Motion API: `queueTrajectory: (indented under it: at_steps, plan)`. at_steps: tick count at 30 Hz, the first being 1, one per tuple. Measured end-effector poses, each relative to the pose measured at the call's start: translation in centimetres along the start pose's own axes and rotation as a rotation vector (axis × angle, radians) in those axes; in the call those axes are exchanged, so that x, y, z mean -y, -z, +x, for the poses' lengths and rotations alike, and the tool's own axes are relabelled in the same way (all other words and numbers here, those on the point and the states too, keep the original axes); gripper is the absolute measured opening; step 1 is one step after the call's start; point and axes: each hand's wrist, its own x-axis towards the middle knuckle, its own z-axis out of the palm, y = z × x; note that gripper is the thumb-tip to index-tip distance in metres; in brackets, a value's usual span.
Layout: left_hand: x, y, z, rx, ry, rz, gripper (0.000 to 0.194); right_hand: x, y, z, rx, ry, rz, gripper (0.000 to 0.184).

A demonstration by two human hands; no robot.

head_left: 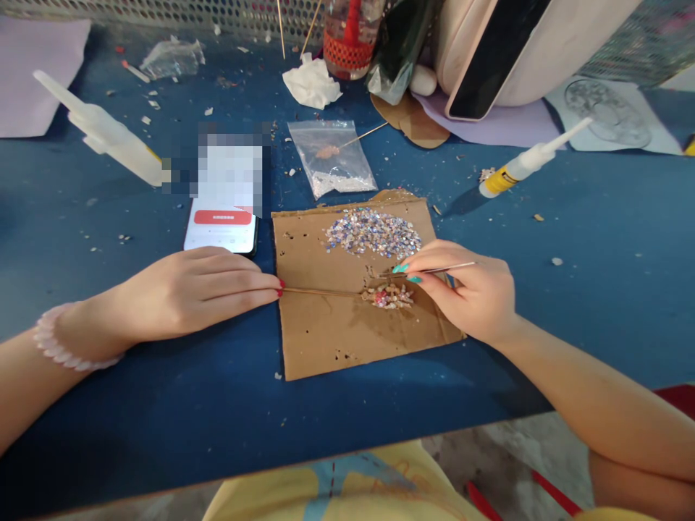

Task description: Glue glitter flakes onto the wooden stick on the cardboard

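Note:
My left hand (209,289) pinches the end of a thin wooden stick (320,292) at the left edge of a cardboard sheet (315,340). On the stick's other end is a small piece studded with pink and clear stones (388,295), lying on the cardboard. Between the fingertips of my right hand (467,286) is a slim metal tool, perhaps tweezers (448,269); its tip points left, just above the studded piece. Whether the tip holds a stone is too small to tell. Beyond it, a pile of blue, clear and pinkish rhinestones (374,233) lies on the cardboard.
A lit phone (222,231) lies left of the cardboard. Behind it is a zip bag of white beads (337,163). Glue bottles stand left (116,137) and lean right (521,166). A crumpled tissue (311,83), a jar (352,43) and a pale appliance (489,51) are at the back.

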Motion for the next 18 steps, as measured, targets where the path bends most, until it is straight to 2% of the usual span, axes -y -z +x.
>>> queueTrajectory:
  at_steps: [18]
  plan:
    - [0.10, -0.11, -0.31, 0.004, 0.007, -0.012, 0.045, 0.43, 0.16, -0.04, -0.005, 0.008, -0.087, 0.012]
